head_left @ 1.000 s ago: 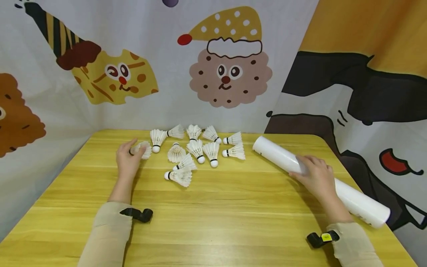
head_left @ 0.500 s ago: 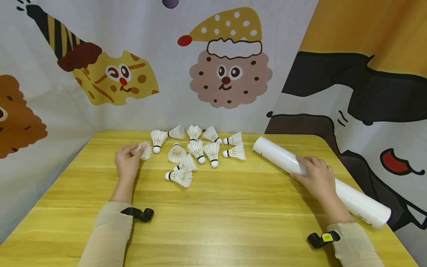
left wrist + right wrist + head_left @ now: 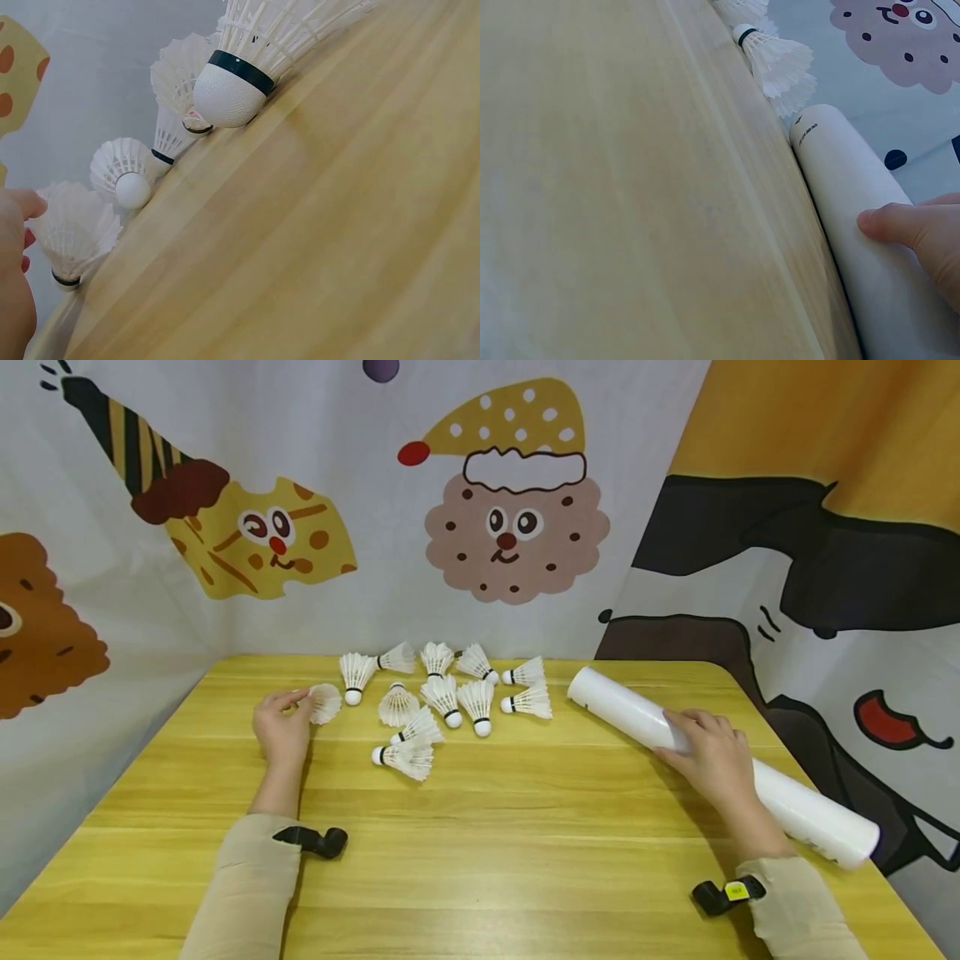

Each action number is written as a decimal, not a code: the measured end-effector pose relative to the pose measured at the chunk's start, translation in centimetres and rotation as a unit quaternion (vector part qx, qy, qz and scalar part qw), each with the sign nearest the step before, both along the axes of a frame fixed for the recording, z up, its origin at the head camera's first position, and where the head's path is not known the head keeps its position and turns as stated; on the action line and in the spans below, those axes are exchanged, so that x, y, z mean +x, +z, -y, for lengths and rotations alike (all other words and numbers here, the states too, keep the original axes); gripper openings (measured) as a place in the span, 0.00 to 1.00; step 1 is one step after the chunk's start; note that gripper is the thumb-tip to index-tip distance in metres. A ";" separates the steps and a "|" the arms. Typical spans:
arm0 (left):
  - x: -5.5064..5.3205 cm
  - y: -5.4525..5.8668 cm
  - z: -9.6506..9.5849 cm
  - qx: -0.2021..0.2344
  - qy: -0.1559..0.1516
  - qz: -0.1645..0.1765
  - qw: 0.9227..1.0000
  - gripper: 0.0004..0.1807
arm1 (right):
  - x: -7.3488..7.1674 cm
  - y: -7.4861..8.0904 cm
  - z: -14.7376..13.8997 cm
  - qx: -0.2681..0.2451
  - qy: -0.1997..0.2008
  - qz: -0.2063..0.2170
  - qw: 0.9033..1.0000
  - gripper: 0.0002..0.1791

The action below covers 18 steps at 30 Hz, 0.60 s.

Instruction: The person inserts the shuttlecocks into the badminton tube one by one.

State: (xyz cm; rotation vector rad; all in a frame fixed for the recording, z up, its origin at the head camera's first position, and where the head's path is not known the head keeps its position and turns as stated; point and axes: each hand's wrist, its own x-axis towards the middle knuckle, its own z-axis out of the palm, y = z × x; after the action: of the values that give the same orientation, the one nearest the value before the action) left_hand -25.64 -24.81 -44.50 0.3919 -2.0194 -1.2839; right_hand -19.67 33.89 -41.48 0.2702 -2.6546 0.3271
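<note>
My left hand (image 3: 281,728) is at the left of the table, fingertips right at the edge of a white feather shuttlecock (image 3: 326,705). In the left wrist view, that shuttlecock (image 3: 75,232) rests with its dark-banded cork low and its feather skirt flared upward, beside the fingers. My right hand (image 3: 708,756) grips a long white shuttlecock tube (image 3: 626,710) lying slantwise on the right side. The right wrist view has the thumb (image 3: 885,223) across the tube, the other fingers mostly hidden behind it.
Several more shuttlecocks (image 3: 441,697) lie in a loose group along the back middle of the wooden table (image 3: 480,860). The nearest one (image 3: 405,758) lies on its side. A curtain with cartoon prints (image 3: 517,539) hangs right behind the table's back edge.
My left hand has slid slightly left off the shuttlecock, which now shows its whole skirt and stays in about the same spot. The right hand and tube have not moved.
</note>
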 end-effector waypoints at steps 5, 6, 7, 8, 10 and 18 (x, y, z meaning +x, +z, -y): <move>0.0 0.1 -0.1 -0.013 0.014 -0.014 1.000 0.08 | 0.2 0.1 0.0 0.006 0.005 0.004 1.000 0.35; 0.0 0.1 -0.1 -0.018 0.017 -0.019 1.000 0.08 | 0.3 0.1 0.0 0.007 0.007 0.005 1.000 0.35; 0.0 0.1 -0.1 -0.023 0.020 -0.023 0.999 0.08 | 0.3 0.1 0.0 0.007 0.009 0.006 1.000 0.35; 0.0 0.1 -0.1 -0.024 0.023 -0.028 0.999 0.08 | 0.3 0.2 0.0 0.007 0.011 0.007 1.000 0.35; 0.0 0.2 -0.2 -0.030 0.028 -0.036 0.998 0.08 | 0.4 0.3 0.0 0.007 0.015 0.007 1.000 0.35; 0.3 0.6 -0.3 -0.046 0.039 -0.066 0.996 0.07 | 0.4 0.6 0.1 0.002 0.037 -0.020 0.999 0.35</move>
State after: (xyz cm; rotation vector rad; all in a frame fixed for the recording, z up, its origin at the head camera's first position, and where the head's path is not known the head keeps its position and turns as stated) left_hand -25.31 -24.55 -43.93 0.3299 -1.9242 -1.1362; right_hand -19.23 33.78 -40.92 0.3723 -2.6113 0.3356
